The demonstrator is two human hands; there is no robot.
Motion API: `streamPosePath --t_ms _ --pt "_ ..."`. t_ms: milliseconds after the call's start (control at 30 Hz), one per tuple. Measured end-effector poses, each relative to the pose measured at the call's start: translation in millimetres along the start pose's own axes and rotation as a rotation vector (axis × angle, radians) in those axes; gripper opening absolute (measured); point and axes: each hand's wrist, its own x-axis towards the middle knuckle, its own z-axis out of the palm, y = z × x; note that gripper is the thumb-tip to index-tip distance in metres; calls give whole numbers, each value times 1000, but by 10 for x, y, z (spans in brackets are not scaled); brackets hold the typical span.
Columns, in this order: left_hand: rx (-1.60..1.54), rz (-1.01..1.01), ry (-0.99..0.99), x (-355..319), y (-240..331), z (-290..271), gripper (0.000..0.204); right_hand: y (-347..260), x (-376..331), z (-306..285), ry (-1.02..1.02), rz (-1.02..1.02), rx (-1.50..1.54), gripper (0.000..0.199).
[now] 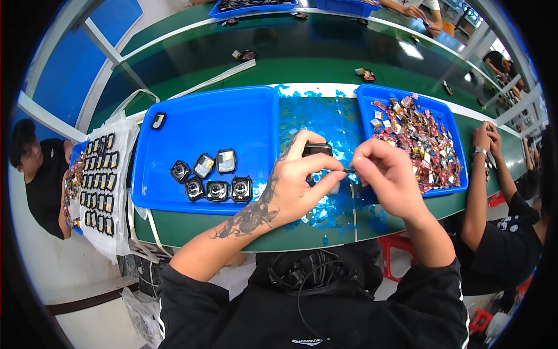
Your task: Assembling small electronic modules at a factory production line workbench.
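Note:
My left hand (297, 181) is closed over the middle of the bench, with a black square smartwatch case (317, 149) at its curled fingers. Thumb and forefinger of this hand meet at a tiny dark piece (349, 170), too small to name. From the other side my right hand (390, 174) pinches at the same spot, its fingertips hiding most of what they grip. Beneath both hands, small blue film pieces (325, 218) litter the green bench. To the left, a blue tray (203, 125) holds several smartwatch cases (217, 191), grouped toward its near right side.
At the right stands a blue bin (365, 96) heaped with small circuit parts (421, 142). Rows of watch modules (99, 180) lie on white sheeting at the far left. Co-workers sit on both sides; one person's forearms (479, 174) rest near the bin. A conveyor (279, 52) runs behind.

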Motion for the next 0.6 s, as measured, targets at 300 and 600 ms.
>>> streamPosePath --t_ms 300,600 --pt "-250 -178 -21 -23 20 20 10 -102 -31 43 93 -227 -253 3" --pt "-333 -262 -117 -1 40 -17 12 -105 -34 -152 -58 48 67 15"
